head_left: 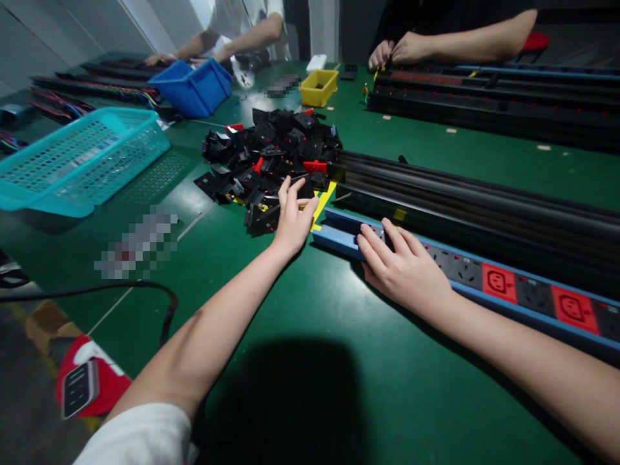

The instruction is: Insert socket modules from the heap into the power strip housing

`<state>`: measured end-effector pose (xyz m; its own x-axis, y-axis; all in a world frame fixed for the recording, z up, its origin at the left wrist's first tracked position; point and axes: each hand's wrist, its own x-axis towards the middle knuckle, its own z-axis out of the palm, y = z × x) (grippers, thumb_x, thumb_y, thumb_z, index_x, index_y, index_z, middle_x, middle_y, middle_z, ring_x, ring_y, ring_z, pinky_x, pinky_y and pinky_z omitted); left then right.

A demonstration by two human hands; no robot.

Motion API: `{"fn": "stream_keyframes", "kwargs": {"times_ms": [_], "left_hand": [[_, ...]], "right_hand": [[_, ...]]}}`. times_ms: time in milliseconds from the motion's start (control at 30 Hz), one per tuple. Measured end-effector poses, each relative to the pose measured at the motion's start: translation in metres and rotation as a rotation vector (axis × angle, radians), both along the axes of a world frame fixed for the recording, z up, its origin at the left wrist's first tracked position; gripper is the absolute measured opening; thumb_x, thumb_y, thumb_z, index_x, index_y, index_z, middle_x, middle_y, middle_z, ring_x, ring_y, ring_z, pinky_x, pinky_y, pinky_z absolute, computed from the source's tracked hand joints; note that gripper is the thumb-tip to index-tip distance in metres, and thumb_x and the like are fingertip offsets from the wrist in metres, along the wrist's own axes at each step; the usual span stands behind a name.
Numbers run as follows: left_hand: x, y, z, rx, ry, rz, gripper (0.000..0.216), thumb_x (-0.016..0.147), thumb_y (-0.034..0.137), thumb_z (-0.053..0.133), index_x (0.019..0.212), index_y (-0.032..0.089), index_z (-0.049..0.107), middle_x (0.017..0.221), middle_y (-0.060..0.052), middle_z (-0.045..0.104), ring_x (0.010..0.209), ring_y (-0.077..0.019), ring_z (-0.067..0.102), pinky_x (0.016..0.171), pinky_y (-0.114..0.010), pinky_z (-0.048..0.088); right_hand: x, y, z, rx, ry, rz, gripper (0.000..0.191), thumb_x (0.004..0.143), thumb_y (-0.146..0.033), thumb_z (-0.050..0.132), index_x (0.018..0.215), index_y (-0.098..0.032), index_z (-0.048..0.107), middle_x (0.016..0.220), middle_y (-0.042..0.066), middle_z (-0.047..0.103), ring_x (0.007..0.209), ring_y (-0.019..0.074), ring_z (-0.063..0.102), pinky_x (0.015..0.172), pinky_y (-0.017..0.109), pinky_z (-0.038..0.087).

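Observation:
My left hand (293, 219) is at the near right edge of a heap of black and red socket modules (276, 148). Its fingers are spread, and nothing shows between them. My right hand (404, 268) rests over a long blue power strip (336, 240), its fingers curled across the channel and its thumb hidden below. Black and red sockets (498, 282) fill the strip to the right of that hand. Left of it, the channel end lies bare. Yellow tape (323, 203) lies on the table between the heap and the strip's end.
Behind the blue strip lie long black rails (450, 194). A turquoise basket (84, 203) stands at the left, with a blue bin (194, 87) and yellow tray (319, 89) farther back. Two people work across the green table (290, 310). A dark cable (165, 290) crosses the left edge.

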<state>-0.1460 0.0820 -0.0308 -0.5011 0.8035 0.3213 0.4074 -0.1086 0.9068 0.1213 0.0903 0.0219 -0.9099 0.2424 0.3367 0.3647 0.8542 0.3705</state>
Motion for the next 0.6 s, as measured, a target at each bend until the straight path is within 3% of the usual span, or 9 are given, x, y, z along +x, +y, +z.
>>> {"fn": "stream_keyframes", "kwargs": {"times_ms": [167, 333, 600], "left_hand": [[0.0017, -0.0001, -0.0008, -0.011, 0.071, 0.04, 0.049, 0.09, 0.044, 0.064, 0.133, 0.025, 0.051, 0.159, -0.015, 0.024, 0.091, -0.0125, 0.068, 0.085, -0.032, 0.059], [0.0041, -0.0015, 0.0007, -0.025, 0.081, 0.069, 0.04, 0.089, 0.029, 0.062, 0.127, 0.023, 0.052, 0.152, -0.014, 0.031, 0.082, -0.0087, 0.066, 0.082, -0.031, 0.059], [0.005, -0.0027, 0.0048, -0.038, 0.12, 0.034, 0.043, 0.088, 0.024, 0.062, 0.13, 0.023, 0.054, 0.153, -0.016, 0.035, 0.08, -0.0094, 0.065, 0.075, -0.03, 0.059]], "right_hand": [[0.0003, 0.0001, -0.0002, 0.003, 0.008, 0.003, 0.046, 0.095, -0.028, 0.057, 0.135, -0.005, 0.06, 0.147, 0.017, 0.056, 0.13, 0.0443, 0.054, 0.101, 0.05, 0.047], [-0.0003, 0.0005, -0.0005, 0.016, 0.002, -0.002, 0.046, 0.096, -0.028, 0.055, 0.136, -0.006, 0.06, 0.147, 0.016, 0.056, 0.13, 0.0445, 0.054, 0.102, 0.049, 0.047], [-0.0004, 0.0004, 0.0002, -0.007, -0.007, 0.0, 0.046, 0.095, -0.026, 0.056, 0.137, -0.005, 0.059, 0.148, 0.018, 0.055, 0.13, 0.045, 0.054, 0.101, 0.05, 0.048]]}}
